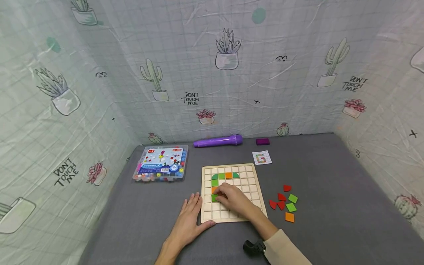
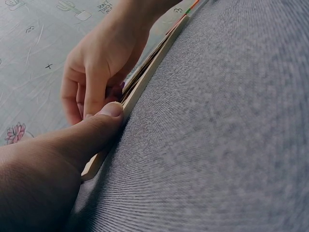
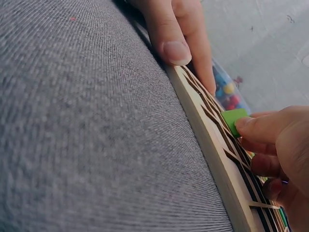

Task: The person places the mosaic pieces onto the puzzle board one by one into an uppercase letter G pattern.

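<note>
A wooden grid board (image 1: 251, 180) lies on the grey cloth. Along its upper left cells runs a bent line of tiles: dark green rounded pieces (image 1: 236, 175) with light green and orange squares (image 1: 229, 175) between and below. My right hand (image 1: 233, 198) pinches a light green square tile (image 3: 234, 121) between thumb and fingers. That tile stands tilted at the grid, under the orange one in the left column. With straight fingers along the left side and thumb at the front edge, my left hand (image 1: 188, 221) rests against the board's near left corner.
Right of the board lie loose red pieces (image 1: 287, 188), green squares (image 1: 291, 207) and an orange square (image 1: 289, 217). Behind it are a pattern card (image 1: 262, 158), a purple microphone-shaped object (image 1: 218, 141) and a small purple block (image 1: 262, 141). A clear bead box (image 1: 161, 163) stands left.
</note>
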A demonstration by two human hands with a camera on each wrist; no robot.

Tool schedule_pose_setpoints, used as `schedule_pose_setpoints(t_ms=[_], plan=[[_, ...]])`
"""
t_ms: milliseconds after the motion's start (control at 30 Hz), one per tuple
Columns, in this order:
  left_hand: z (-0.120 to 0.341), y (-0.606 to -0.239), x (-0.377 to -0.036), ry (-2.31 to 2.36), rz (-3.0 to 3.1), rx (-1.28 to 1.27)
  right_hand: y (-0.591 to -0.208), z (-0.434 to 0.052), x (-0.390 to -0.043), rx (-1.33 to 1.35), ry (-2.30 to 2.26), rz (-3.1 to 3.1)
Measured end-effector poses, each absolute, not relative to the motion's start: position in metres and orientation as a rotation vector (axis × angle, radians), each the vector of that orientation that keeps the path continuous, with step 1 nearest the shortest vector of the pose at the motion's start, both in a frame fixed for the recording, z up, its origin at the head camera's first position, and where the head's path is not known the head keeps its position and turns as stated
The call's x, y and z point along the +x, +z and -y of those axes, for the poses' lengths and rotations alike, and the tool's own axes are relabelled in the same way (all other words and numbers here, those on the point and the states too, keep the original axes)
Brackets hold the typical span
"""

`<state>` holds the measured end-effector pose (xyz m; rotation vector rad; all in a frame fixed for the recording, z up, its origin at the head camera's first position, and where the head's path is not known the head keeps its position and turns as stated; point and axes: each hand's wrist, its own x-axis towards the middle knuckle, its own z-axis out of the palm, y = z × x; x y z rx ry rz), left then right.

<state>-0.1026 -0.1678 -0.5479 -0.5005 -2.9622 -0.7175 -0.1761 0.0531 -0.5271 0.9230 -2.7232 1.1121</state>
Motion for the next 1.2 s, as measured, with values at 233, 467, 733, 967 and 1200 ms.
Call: schedule_pose_setpoints(t_ms=[233,467,733,967,1200], plan=[[0.167,-0.548,-0.103,-0.733,2.970,-0.498,-0.530,-0.055,-0.176,0.951,1.048,2.673],[0.167,-0.547,-0.103,-0.716,2.955,-0.507,-0.530,-0.055,-0.175,0.992,1.027,2.649],[0.167,-0.546,-0.103,-0.726,2.984,-0.499,-0.526,-0.060,-0.173,0.960,1.032,2.675],[0.167,-0.548,-0.103,-0.739,2.994,-0.483,-0.521,-0.074,-0.171,0.893,1.029,2.681],[0.167,-0.547,-0.103,-0.748,3.002,-0.478,-0.518,-0.097,-0.171,0.808,1.089,2.683]])
